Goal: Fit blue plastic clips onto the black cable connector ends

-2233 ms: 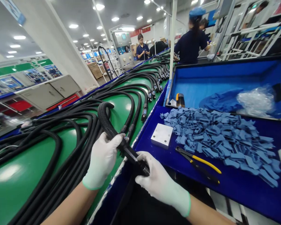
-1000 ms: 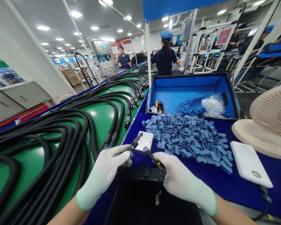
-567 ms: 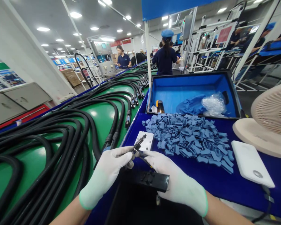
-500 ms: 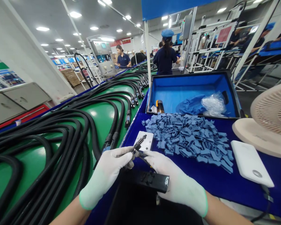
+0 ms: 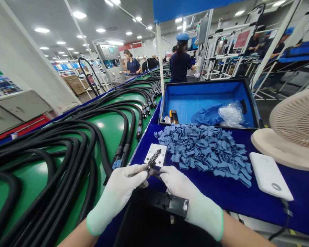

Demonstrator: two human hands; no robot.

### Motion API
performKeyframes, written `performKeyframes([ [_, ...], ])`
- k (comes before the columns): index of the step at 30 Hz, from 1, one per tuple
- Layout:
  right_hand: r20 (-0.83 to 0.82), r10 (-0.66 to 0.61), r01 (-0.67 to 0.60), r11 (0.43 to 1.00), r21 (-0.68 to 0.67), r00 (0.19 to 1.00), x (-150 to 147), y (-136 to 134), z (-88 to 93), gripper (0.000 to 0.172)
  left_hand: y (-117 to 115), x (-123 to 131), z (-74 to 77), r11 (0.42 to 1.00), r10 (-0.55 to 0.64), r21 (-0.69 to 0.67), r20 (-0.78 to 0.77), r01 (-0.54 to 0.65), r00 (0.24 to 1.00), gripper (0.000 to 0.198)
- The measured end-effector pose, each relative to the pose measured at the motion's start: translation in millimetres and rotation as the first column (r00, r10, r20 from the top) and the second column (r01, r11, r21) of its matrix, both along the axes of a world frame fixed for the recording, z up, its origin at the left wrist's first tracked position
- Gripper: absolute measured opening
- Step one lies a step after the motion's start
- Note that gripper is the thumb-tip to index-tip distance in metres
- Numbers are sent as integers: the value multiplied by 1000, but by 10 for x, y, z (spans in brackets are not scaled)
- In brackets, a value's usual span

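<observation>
My left hand (image 5: 116,195) and right hand (image 5: 187,198) have drawn together. The left pinches a black toothed part (image 5: 154,158) between them; the right's grip is hidden

The left gloved hand (image 5: 115,195) covers the lower end of a black comb-shaped part (image 5: 154,158), so the grip on it cannot be seen, and the part's small teeth are too fine to count. The right gloved hand (image 5: 187,193) hides most of a thin dark shaft (image 5: 157,173), leaving its kind unclear. A black block (image 5: 167,202) merges with the dark area below it. A fan (image 5: 296,127) is cut off by the right edge, and black corrugated hoses (image 5: 78,151) by the left and bottom edges. A small orange-and-black item (image 5: 173,116) in the blue case (image 5: 208,92) is too small to name.
</observation>
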State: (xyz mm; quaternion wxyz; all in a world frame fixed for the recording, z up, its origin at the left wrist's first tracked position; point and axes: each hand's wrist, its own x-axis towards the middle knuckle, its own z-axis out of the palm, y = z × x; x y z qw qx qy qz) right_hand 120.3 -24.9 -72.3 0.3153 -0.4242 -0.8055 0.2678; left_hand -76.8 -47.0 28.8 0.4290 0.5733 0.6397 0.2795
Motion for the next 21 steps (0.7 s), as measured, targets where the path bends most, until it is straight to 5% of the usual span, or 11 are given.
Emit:
performKeyframes([
  [5,97,41,-50,995,86,994,97,-75,114,20,90,-20,-109,999,-17,-46,77,20,997,38],
  [8,144,28,-40,996,80,989,109,-90,201,17,147,41,-155,996,-53,76,83,46,995,47],
  [12,101,9,-8,1000,-15,995,133,-120,273,15,183,189,-91,963,-112,240,-69,125,991,41],
  [16,-29,22,-24,996,-88,999,215,-139,324,23,201,216,-59,950,-120,262,-192,168,974,29],
  [21,80,38,-28,992,-121,996,189,2,178,8,206,148,-159,946,-134,260,-230,193,964,32],
])
